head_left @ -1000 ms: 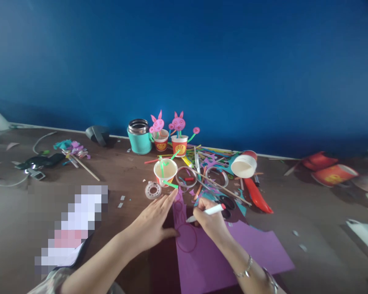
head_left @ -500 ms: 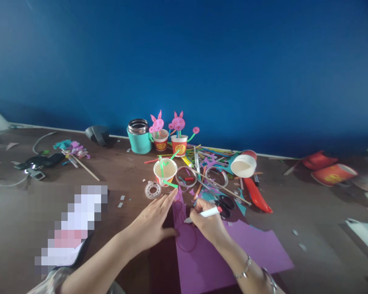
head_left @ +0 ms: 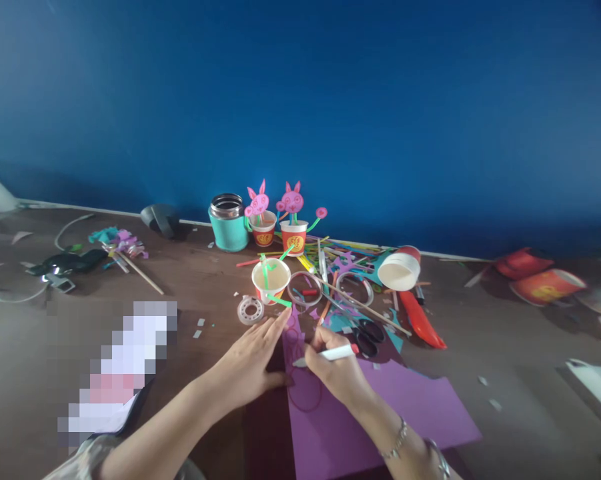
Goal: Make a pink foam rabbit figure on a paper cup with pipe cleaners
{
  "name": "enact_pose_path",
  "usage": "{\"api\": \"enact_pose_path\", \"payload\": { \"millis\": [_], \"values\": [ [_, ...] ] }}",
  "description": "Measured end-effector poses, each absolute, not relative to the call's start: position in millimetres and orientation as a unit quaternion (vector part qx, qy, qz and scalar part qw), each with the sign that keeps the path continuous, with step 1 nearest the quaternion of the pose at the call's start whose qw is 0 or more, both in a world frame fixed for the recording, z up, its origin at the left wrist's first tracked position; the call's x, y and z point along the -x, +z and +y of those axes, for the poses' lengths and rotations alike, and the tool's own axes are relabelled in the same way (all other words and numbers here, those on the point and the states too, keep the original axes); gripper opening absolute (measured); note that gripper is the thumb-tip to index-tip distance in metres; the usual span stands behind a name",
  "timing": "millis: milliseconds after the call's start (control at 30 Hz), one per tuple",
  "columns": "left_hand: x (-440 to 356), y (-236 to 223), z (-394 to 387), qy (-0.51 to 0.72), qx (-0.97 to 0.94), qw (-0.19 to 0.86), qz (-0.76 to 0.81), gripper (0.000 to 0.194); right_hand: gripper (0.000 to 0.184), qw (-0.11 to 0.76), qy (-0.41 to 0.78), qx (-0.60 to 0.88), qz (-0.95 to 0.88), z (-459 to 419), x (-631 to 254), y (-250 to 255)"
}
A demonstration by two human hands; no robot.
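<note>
A white marker (head_left: 336, 353) with a red end is gripped in my right hand (head_left: 333, 370), its tip over the purple paper (head_left: 380, 413). Red outlines mark the paper's left part: a large circle (head_left: 305, 393) and smaller shapes above it, partly covered by my fingers. My left hand (head_left: 255, 353) lies flat with fingers stretched along the paper's left edge, fingertips close to a green straw (head_left: 279, 301). That straw hangs from a paper cup (head_left: 271, 275) just beyond. Beside the cup lies a white tape ring (head_left: 251, 310).
Two cups with pink paper animal figures (head_left: 293, 200) stand by a turquoise jar (head_left: 229, 227). Behind my right hand are black-handled scissors (head_left: 368, 337), tape rolls, sticks and scraps. A red packet (head_left: 421, 320) and white cup (head_left: 399, 270) lie right; a blurred-out flat object (head_left: 125, 367) lies left.
My right hand has shifted slightly left with the marker, whose tip is now closer to my left thumb. My left hand stays in place.
</note>
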State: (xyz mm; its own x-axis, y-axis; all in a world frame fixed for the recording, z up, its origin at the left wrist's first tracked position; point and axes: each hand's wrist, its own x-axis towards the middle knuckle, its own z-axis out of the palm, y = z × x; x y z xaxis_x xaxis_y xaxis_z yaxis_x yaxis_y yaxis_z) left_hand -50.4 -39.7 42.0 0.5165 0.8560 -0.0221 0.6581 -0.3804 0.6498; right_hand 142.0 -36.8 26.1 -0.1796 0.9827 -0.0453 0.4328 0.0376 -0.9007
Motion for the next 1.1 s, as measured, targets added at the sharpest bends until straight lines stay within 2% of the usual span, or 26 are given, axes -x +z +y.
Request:
{"api": "enact_pose_path", "payload": {
  "millis": [367, 467, 633, 800, 1100],
  "values": [
    [50, 43, -40, 0.164, -0.818, 0.305, 0.460, 0.099, 0.024, 0.317, 0.415, 0.560, -0.643, -37, -140, 27],
    [50, 42, -40, 0.169, -0.821, 0.300, 0.455, 0.099, 0.025, 0.345, 0.419, 0.569, -0.618, -34, -140, 28],
    [50, 41, -39, 0.151, -0.820, 0.293, 0.468, 0.102, 0.026, 0.381, 0.530, 0.579, -0.489, -28, -145, 32],
    [49, 42, -39, 0.151, -0.819, 0.293, 0.470, 0.101, 0.027, 0.416, 0.566, 0.594, -0.392, -25, -147, 40],
    [49, 45, -40, 0.157, -0.819, 0.293, 0.468, 0.098, 0.035, 0.483, 0.566, 0.540, -0.393, -26, -149, 34]
  ]
}}
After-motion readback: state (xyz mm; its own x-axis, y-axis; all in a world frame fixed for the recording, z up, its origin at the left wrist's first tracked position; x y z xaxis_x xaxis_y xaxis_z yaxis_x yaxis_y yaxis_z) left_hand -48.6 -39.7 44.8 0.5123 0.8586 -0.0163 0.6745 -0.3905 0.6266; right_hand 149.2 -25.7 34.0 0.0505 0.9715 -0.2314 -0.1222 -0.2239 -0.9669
